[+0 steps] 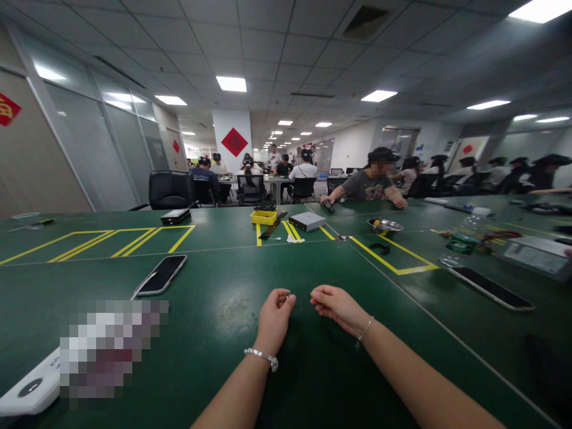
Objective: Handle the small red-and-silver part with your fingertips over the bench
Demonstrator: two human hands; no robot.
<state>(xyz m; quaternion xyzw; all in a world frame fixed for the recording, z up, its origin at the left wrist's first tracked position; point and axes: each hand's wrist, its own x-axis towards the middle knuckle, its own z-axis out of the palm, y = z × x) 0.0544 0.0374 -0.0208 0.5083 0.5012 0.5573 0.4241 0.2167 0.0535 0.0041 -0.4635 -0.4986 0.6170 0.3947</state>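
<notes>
Both hands are raised over the green table (214, 345), a short gap apart. My left hand (276, 313) is closed, thumb and index finger pinching something tiny and dark that I cannot make out. My right hand (336, 305) is closed too, with a small red thing (314, 301) showing at its fingertips. A silver bracelet is on each wrist. The phone (161, 274) on the left is the nearest object on that side, lying flat with a white cable at its lower end.
Farther back stand a yellow bin (263, 217), a grey metal box (307, 221) and a steel bowl (385, 226). On the right are a bottle (462, 243), another phone (490, 288) and a grey metal unit (536, 256). A person (373, 182) sits across the table.
</notes>
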